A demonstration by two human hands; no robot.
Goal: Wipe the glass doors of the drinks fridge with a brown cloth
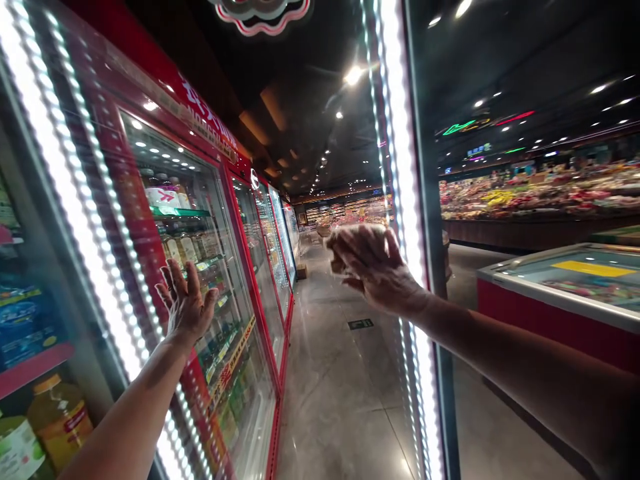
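Observation:
My left hand (pixel 185 308) is open with its fingers spread, flat against the red frame (pixel 145 240) of a shut glass fridge door. My right hand (pixel 373 267) is stretched forward at chest height, just left of the lit edge of an open glass door (pixel 407 200). Its fingers are curled and blurred, with something pale along their top that I cannot make out. At the far left, bottles of yellow drink (pixel 60 420) and blue packs (pixel 25 320) show on the open fridge's shelves.
A row of red glass-door fridges (pixel 265 253) runs down the left side of a grey tiled aisle (pixel 340 373). A red chest freezer (pixel 565 300) stands on the right behind the open door. Produce displays (pixel 540 193) fill the far right.

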